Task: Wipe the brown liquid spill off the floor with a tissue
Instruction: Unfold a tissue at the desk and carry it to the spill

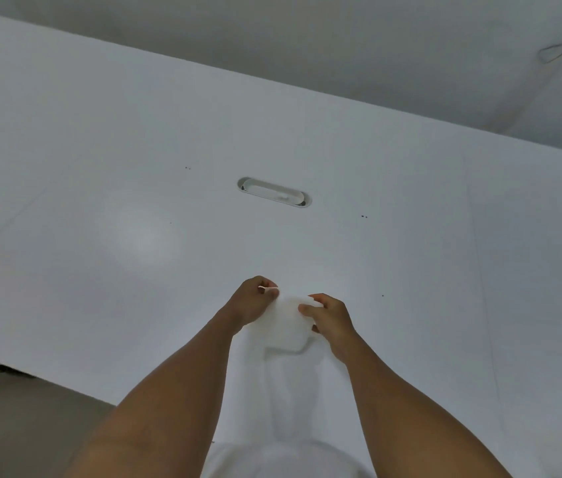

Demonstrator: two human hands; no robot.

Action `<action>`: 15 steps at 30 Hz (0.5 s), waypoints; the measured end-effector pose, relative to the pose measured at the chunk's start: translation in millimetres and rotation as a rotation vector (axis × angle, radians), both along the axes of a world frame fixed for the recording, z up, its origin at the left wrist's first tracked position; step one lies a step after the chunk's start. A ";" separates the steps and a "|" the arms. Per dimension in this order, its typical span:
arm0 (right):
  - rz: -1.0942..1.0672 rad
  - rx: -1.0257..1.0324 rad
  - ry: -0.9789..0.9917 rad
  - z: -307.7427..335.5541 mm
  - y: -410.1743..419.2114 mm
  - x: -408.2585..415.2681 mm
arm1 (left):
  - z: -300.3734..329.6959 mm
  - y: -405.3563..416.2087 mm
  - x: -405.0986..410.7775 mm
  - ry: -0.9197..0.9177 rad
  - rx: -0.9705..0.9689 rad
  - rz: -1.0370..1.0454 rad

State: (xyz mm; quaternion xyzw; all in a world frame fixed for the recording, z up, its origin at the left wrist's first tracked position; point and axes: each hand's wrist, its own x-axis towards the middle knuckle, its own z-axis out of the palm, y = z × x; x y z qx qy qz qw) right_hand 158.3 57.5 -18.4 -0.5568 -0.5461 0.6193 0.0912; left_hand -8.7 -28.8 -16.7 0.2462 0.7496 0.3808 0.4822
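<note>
Low in the centre of the frame, above the white table [169,150], left hand [255,300] and right hand [329,317] pinch a folded white tissue [288,320]; tugging could tear it. No spill shows.

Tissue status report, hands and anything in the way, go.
Left hand and right hand both pinching the white tissue above the white table. No brown spill in view. Nothing blocking.
</note>
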 end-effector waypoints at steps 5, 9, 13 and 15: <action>0.004 -0.069 0.172 19.1 -12.2 -8.9 | 28.1 -32.6 -0.9 -0.174 0.047 0.177; 0.075 -0.024 0.219 28.7 -28.2 -21.7 | 41.4 -71.8 1.2 -0.156 0.135 0.259; 0.206 0.000 0.248 35.7 -53.4 -37.3 | 53.3 -118.1 8.5 -0.129 0.228 0.404; 0.285 -0.008 0.263 39.1 -71.5 -46.4 | 56.2 -145.2 13.8 -0.106 0.250 0.487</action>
